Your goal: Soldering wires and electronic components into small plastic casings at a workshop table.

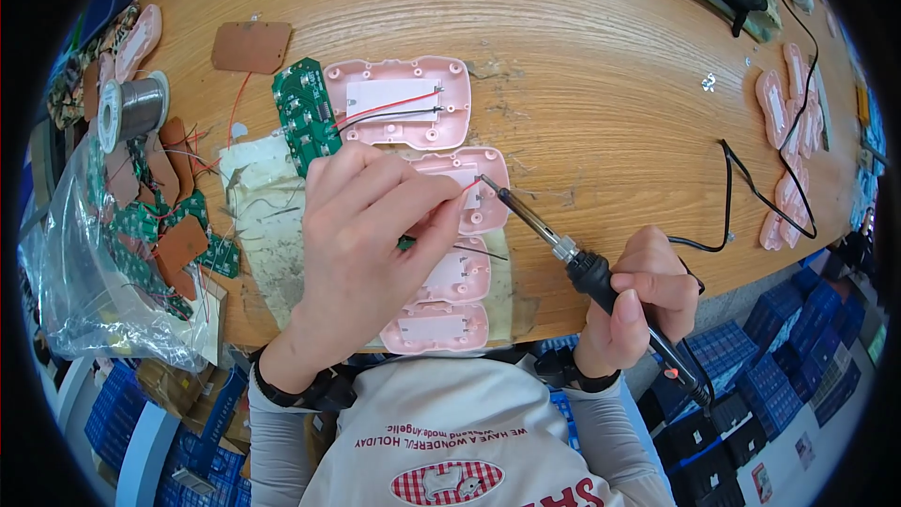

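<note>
My left hand [361, 216] pinches a red wire [471, 185] over a pink plastic shell [495, 216], and the wire's end lies at a metal contact there. Held pen-like in my right hand [652, 296], a soldering iron [589, 274] has its tip at that same contact. A black wire [484, 251] sticks out below my left fingers. Above, another pink shell [458, 127] has red and black wires running from its contacts to a green circuit board [305, 117]. Two more shells [477, 272] lie nearer me, partly behind my left hand.
At left, a solder spool [141, 115] stands by a clear plastic bag [80, 253] with green boards, brown pieces and wires. A brown plate [251, 47] lies farther back. Several pink parts [793, 131] sit at right, beside the black cord [727, 188]. A stained sheet [258, 188] lies beneath the work.
</note>
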Available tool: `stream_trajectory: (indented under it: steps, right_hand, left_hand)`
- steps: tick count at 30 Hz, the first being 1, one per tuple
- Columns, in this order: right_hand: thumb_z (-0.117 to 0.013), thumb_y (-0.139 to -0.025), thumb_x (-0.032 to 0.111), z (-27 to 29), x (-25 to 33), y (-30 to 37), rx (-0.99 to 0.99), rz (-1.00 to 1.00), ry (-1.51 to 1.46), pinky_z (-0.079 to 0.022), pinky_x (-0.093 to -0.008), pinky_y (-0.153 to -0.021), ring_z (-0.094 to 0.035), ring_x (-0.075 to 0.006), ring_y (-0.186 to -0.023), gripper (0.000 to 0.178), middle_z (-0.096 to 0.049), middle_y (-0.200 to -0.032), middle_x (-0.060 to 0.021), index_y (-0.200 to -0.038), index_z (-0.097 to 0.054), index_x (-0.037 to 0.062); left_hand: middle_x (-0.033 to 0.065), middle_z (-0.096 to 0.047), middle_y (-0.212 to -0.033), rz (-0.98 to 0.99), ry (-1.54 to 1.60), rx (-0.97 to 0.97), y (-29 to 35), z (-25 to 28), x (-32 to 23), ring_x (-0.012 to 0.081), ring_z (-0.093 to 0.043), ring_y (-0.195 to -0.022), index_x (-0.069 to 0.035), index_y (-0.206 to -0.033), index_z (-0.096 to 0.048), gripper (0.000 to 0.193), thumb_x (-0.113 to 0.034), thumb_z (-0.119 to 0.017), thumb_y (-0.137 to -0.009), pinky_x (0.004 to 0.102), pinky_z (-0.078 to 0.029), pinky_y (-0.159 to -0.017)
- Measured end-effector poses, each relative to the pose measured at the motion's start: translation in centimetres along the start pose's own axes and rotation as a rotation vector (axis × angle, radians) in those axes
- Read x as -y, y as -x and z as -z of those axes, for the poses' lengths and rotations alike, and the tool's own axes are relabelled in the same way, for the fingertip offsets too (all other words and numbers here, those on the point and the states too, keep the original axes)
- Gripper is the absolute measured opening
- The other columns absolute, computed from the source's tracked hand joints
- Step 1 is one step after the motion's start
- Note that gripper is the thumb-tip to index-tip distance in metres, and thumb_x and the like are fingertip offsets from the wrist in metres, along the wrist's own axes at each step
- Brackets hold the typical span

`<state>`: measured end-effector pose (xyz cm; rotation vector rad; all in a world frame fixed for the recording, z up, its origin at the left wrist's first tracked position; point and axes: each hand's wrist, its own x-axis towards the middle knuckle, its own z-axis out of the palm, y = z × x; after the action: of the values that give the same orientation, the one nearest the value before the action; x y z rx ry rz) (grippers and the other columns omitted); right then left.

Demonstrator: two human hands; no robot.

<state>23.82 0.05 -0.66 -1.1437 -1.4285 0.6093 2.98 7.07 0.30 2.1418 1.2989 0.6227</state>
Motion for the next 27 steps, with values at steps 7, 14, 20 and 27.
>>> stream_trajectory:
  steps: [7, 14, 20, 27]
  right_hand:
    - [-0.059, -0.075, 0.008, 0.2, 0.1, -0.1, 0.016, -0.009, 0.005, -0.03, -0.0319, -0.044, -0.041, -0.0171, -0.041, 0.012, -0.052, -0.054, -0.0082, -0.08, -0.05, 0.001]
    - [-0.058, -0.074, 0.015, -0.9, 0.3, 0.3, -0.118, -0.062, -0.014, -0.024, -0.0295, -0.048, -0.035, -0.0131, -0.046, 0.016, -0.048, -0.053, -0.0075, -0.072, -0.048, 0.0026]
    - [-0.058, -0.073, 0.015, -1.0, 0.3, 0.4, -0.127, -0.07, -0.002, -0.024, -0.0296, -0.048, -0.035, -0.0134, -0.047, 0.016, -0.048, -0.053, -0.0084, -0.072, -0.048, 0.0022]
    - [-0.058, -0.072, 0.014, -0.9, 0.2, 0.2, -0.118, -0.06, -0.004, -0.024, -0.0295, -0.048, -0.035, -0.0134, -0.046, 0.015, -0.049, -0.053, -0.0089, -0.072, -0.049, 0.0022]
  left_hand:
    - [-0.0002, -0.053, -0.063, 0.006, -0.004, 0.028, -0.6, 0.3, -0.4, 0.0154, -0.048, -0.063, -0.006, -0.075, -0.065, 0.011, -0.001, -0.071, -0.068, 0.0275, -0.034, -0.063]
    - [0.0001, -0.054, -0.063, 0.017, -0.014, 0.038, -0.6, 0.5, -0.5, 0.0155, -0.048, -0.063, -0.006, -0.074, -0.065, 0.011, 0.0, -0.071, -0.068, 0.0277, -0.035, -0.063]
    - [0.0001, -0.055, -0.063, 0.012, -0.027, 0.058, -0.8, 0.6, -0.5, 0.0155, -0.049, -0.064, -0.007, -0.075, -0.066, 0.011, -0.001, -0.072, -0.068, 0.0281, -0.035, -0.063]
    - [-0.0008, -0.055, -0.063, 0.007, -0.039, 0.067, -1.0, 0.7, -0.5, 0.0151, -0.05, -0.065, -0.008, -0.075, -0.066, 0.011, -0.002, -0.072, -0.067, 0.0289, -0.035, -0.064]
